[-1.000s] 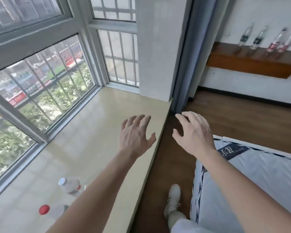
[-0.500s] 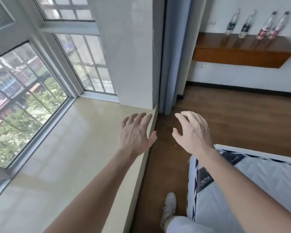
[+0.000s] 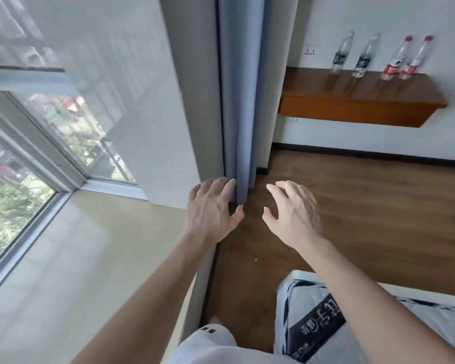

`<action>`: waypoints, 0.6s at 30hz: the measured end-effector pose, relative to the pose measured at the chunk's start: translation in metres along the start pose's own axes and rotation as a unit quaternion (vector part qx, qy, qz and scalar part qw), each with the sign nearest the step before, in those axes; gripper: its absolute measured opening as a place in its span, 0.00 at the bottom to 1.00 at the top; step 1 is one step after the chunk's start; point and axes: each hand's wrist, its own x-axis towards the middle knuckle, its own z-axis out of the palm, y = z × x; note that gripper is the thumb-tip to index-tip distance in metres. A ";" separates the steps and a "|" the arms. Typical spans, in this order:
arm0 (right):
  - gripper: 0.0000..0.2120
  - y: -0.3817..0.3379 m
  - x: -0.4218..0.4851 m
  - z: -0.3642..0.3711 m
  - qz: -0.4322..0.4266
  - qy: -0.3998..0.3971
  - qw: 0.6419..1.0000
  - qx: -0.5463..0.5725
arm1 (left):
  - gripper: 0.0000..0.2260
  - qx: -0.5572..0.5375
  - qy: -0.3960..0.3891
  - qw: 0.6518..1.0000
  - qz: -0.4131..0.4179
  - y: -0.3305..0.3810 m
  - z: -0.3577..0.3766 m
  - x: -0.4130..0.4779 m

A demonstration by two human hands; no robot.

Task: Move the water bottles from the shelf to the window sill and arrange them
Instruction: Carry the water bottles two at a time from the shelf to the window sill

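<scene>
Four water bottles (image 3: 340, 57) wait on the shelf (image 3: 352, 111), the visible window sill (image 3: 76, 258) holds none, and left hand (image 3: 210, 211) and right hand (image 3: 292, 216) hover empty, fingers loosely apart

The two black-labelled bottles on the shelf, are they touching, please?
Apart: the head view shows bare wall between the left black-labelled bottle and the right black-labelled bottle.

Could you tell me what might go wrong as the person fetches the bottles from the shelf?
The two red-capped bottles stand very close together on the shelf, so grabbing one may topple the other. The mattress corner juts into the floor path near the person's legs, a possible trip.
</scene>
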 end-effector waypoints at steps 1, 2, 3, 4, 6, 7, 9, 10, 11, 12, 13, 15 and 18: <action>0.21 0.009 0.009 0.004 0.005 -0.001 1.000 -0.002 | 0.26 0.001 -0.006 1.000 0.004 0.003 0.006 0.013; 0.21 0.018 0.018 0.008 0.011 -0.002 1.000 -0.003 | 0.26 0.002 -0.010 1.000 0.009 0.006 0.011 0.027; 0.21 0.027 0.028 0.013 0.019 -0.003 1.000 -0.004 | 0.26 0.004 -0.012 1.000 0.016 0.008 0.016 0.040; 0.21 0.036 0.037 0.017 0.027 -0.005 1.000 -0.004 | 0.26 0.005 -0.014 1.000 0.025 0.010 0.021 0.054; 0.21 0.052 0.059 0.026 0.042 -0.010 0.999 -0.007 | 0.26 0.004 -0.016 0.999 0.040 0.014 0.030 0.084; 0.21 0.060 0.070 0.030 0.047 -0.012 0.999 -0.011 | 0.26 0.003 -0.017 0.999 0.047 0.016 0.036 0.100; 0.21 0.076 0.098 0.038 0.057 -0.014 0.998 -0.020 | 0.26 0.000 -0.020 0.998 0.060 0.018 0.048 0.136; 0.21 0.084 0.112 0.042 0.062 -0.016 0.998 -0.027 | 0.27 -0.006 -0.021 0.998 0.064 0.019 0.055 0.155; 0.21 0.093 0.127 0.045 0.067 -0.019 0.997 -0.037 | 0.27 -0.011 -0.023 0.997 0.068 0.019 0.062 0.175; 0.21 0.101 0.143 0.049 0.072 -0.022 0.996 -0.048 | 0.28 -0.013 -0.027 0.997 0.072 0.021 0.069 0.196; 0.21 0.110 0.161 0.052 0.081 -0.026 0.995 -0.056 | 0.28 -0.015 -0.032 0.996 0.076 0.022 0.077 0.218; 0.22 0.127 0.193 0.057 0.098 -0.031 0.993 -0.064 | 0.27 -0.031 -0.043 0.995 0.083 0.028 0.089 0.261; 0.22 0.156 0.235 0.061 0.129 -0.032 0.988 -0.081 | 0.27 -0.044 -0.055 0.991 0.112 0.044 0.106 0.323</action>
